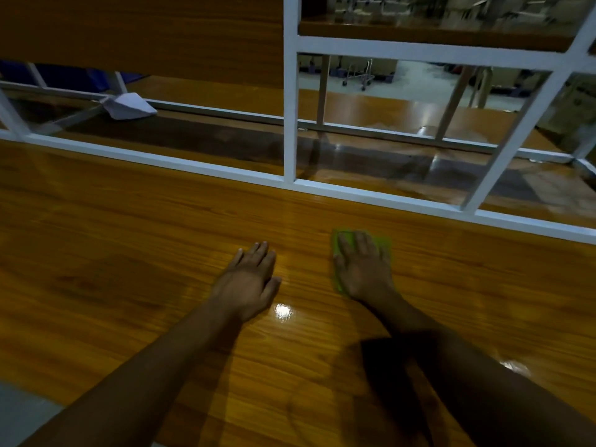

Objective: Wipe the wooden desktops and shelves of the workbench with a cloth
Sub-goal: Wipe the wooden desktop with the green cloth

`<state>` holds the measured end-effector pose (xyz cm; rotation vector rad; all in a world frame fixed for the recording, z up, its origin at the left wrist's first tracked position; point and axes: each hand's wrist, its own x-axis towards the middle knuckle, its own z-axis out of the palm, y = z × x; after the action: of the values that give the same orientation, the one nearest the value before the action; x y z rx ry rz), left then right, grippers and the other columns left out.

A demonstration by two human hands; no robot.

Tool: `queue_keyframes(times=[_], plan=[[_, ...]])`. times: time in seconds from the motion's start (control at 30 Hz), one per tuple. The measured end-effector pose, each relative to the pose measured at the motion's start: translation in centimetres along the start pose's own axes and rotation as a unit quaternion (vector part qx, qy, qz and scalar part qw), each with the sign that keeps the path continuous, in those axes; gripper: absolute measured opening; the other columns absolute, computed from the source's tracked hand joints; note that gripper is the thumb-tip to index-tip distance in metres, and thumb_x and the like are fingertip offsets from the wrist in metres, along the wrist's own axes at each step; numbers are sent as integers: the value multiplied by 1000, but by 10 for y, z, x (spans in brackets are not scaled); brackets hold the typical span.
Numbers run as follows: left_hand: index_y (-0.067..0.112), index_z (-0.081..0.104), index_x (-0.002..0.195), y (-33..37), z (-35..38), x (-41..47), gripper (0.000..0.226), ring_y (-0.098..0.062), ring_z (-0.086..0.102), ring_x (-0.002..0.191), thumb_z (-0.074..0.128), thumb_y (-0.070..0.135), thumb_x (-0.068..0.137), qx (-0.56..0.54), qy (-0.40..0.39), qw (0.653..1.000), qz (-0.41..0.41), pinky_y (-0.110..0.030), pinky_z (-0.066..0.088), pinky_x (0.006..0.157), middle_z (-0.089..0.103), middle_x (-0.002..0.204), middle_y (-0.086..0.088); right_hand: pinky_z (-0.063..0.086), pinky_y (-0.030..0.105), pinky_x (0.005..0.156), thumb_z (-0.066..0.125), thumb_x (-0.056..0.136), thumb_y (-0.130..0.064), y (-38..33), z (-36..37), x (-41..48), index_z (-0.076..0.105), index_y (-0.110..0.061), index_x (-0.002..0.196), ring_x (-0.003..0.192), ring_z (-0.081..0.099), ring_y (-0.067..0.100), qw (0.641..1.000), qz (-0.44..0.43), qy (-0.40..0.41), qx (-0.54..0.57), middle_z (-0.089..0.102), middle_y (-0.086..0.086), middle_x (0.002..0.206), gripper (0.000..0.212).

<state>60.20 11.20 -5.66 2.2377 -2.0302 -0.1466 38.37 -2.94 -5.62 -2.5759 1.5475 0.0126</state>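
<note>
A glossy wooden desktop (129,240) fills the lower part of the view. My right hand (364,269) lies flat with straight fingers on a green cloth (383,243), pressing it onto the wood; only the cloth's edges show around the hand. My left hand (250,279) rests flat on the bare desktop a little to the left, fingers straight and holding nothing. Behind the desk's back edge a lower wooden shelf (200,137) runs across, and an upper wooden shelf (435,30) sits at the top right.
A white metal frame (290,101) with upright and cross bars stands along the desktop's back edge. A crumpled white cloth or paper (129,106) lies on the lower shelf at the left. A wooden back panel (145,33) rises at the top left. Floor shows at the bottom left.
</note>
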Motion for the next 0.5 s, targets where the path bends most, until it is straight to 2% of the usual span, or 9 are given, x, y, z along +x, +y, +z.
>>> queue_keyframes(times=[0.1, 0.2, 0.3, 0.37, 0.43, 0.5], plan=[[19, 7, 157, -1, -2, 16, 78, -17, -7, 151, 9, 62, 91, -6, -21, 1000, 17, -38, -3, 122, -5, 164, -5, -7, 53, 121, 6, 101, -55, -16, 7, -33, 1, -35, 160, 155, -7, 27, 1000, -16, -1, -10, -5, 7, 168, 62], [21, 10, 157, -1, 0, 34, 71, -17, -7, 151, 15, 56, 95, -29, -9, 999, 13, -39, 0, 123, -3, 165, -3, -8, 52, 121, -9, 90, -55, -47, 10, -45, 3, -37, 160, 155, -8, 24, 998, -54, 2, -14, -6, 5, 168, 73], [20, 18, 156, 0, 4, 55, 58, -16, -2, 151, 21, 45, 103, -54, 13, 998, 0, -37, 0, 122, 5, 165, -3, -9, 52, 121, 6, 102, -54, -59, 8, -26, 5, -37, 160, 155, -9, 23, 994, -104, -10, -6, -5, 4, 168, 60], [19, 21, 155, -1, 3, 67, 59, -18, 2, 151, 20, 44, 102, -63, 18, 998, -1, -37, 2, 122, 10, 164, -4, -8, 51, 121, 14, 105, -53, -57, 7, -1, 7, -36, 160, 155, -7, 22, 993, -115, -10, -7, -3, 3, 169, 58], [17, 24, 154, -3, 0, 76, 66, -19, 5, 151, 17, 47, 95, -76, 16, 997, 5, -38, 3, 121, 13, 164, -6, -5, 53, 122, 14, 104, -55, -44, 4, 26, 9, -36, 159, 155, -4, 23, 997, -78, -3, -11, 1, 3, 169, 58], [17, 23, 154, -6, -3, 81, 70, -19, 5, 151, 16, 48, 92, -86, 7, 996, 16, -36, 3, 121, 13, 164, -6, -2, 56, 122, 14, 104, -54, -17, 2, 48, 10, -35, 159, 155, 0, 25, 1000, 3, 8, -16, 5, 5, 169, 59]])
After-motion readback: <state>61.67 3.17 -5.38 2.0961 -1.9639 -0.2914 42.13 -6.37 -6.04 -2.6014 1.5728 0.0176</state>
